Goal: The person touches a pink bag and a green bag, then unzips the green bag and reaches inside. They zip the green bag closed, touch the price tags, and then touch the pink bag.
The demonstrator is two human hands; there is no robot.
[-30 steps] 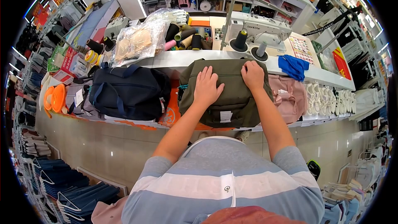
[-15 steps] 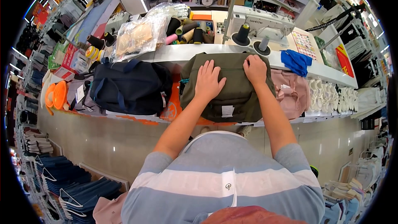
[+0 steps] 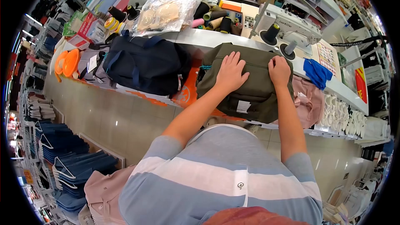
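Note:
An olive-green duffel bag (image 3: 250,87) with a white tag (image 3: 243,107) lies on the counter in front of me. My left hand (image 3: 230,73) rests flat on its top, fingers stretched out and thumb apart. At the bag's upper right, my right hand (image 3: 279,71) has its fingers bent and closed on the fabric close to the end of the seam; whether a small part is pinched there is hidden. A teal cord shows at the bag's left end. Beside it on the left is a dark navy bag (image 3: 146,68), and a pink bag (image 3: 308,104) sits partly behind it on the right.
Behind the bags stand a sewing machine (image 3: 291,25), thread cones (image 3: 271,34), a box of thread spools (image 3: 225,25) and plastic-wrapped items (image 3: 160,16). A blue cloth (image 3: 317,73) and white shoes (image 3: 337,112) are to the right. Orange items (image 3: 66,63) lie far left.
My view has turned and tilted, so the counter and bags appear shifted right and slanted. Both hands remain on the olive bag in nearly the same places.

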